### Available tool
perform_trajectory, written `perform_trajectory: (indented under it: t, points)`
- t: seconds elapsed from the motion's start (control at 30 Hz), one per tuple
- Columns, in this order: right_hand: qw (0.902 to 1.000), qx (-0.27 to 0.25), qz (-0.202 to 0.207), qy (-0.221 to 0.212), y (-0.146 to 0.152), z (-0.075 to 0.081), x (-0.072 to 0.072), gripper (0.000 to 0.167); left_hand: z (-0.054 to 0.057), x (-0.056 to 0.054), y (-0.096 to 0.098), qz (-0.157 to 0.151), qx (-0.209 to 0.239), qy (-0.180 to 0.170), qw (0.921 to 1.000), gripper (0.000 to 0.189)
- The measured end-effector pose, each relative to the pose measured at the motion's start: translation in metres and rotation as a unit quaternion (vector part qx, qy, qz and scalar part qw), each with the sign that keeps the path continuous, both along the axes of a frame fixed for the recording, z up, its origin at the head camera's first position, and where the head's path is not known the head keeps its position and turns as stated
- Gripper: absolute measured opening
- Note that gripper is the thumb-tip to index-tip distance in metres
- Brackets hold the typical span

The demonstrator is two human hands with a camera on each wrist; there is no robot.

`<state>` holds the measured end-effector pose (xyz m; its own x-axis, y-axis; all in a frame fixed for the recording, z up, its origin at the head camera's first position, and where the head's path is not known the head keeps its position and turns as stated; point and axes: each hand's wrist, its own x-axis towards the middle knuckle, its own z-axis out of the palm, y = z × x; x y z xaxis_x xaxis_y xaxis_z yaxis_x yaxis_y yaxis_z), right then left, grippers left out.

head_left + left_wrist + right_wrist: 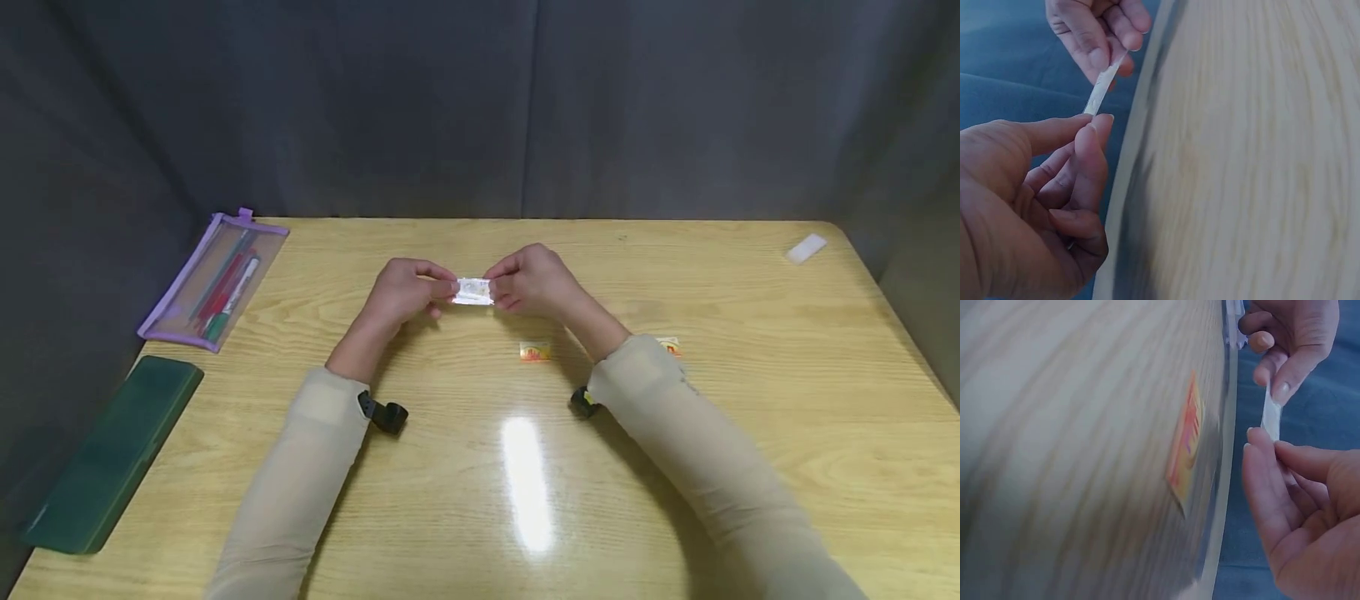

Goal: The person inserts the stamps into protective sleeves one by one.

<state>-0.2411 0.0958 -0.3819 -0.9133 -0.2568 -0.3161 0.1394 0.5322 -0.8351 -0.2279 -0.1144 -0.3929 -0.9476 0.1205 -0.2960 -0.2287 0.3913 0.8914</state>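
A small, shiny silvery-white wrapper [473, 291] is held level above the table between both hands. My left hand [405, 292] pinches its left end between thumb and fingertips, and my right hand [534, 282] pinches the right end the same way. Seen from the left wrist, the wrapper [1101, 92] is a thin, flat strip nearly edge-on. The right wrist view likewise shows the wrapper [1271, 417] stretched between the fingertips. On the table just below the right hand lies a small orange-and-yellow printed piece [535, 352]. A similar printed piece [670, 345] is partly hidden behind the right sleeve.
A purple-edged mesh pouch [177, 287] with pens and markers lies at the back left. Nearer along the left edge is a dark green case [116, 454]. A white block [806, 248] sits at the table's far right corner. Dark curtains [480, 108] surround the table.
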Motion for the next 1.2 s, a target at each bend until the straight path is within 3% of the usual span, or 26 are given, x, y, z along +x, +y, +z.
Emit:
perform_trajectory:
  t: [0.2,0.4,0.7,0.93,1.03,1.2]
  points:
    - [0.9994,0.024,0.022,-0.014,-0.002,0.000,-0.003,0.023,-0.008,-0.005,-0.002,-0.004,0.001,-0.013,0.9999,0.021]
    - [0.9991,0.033,0.010,-0.025,0.000,-0.001,-0.005,0.022,-0.010,-0.008,-0.002,-0.006,-0.004,-0.021,0.9998,0.019]
    - [0.9976,0.052,0.041,0.019,0.017,0.001,0.001,0.029,-0.011,-0.009,-0.006,-0.021,-0.067,-0.024,0.9973,0.020]
    - [0.9998,0.000,0.012,0.013,0.048,0.005,0.013,0.031,-0.007,-0.006,-0.017,-0.037,-0.074,0.029,0.9961,0.034]
    - [0.9995,-0.024,-0.003,0.023,0.064,0.007,0.020,0.034,-0.002,-0.003,-0.018,-0.050,-0.077,0.076,0.9928,0.043]
    - [0.9984,-0.019,-0.003,0.053,0.089,0.008,0.034,0.044,0.003,0.004,-0.009,-0.076,-0.068,0.145,0.9841,0.058]
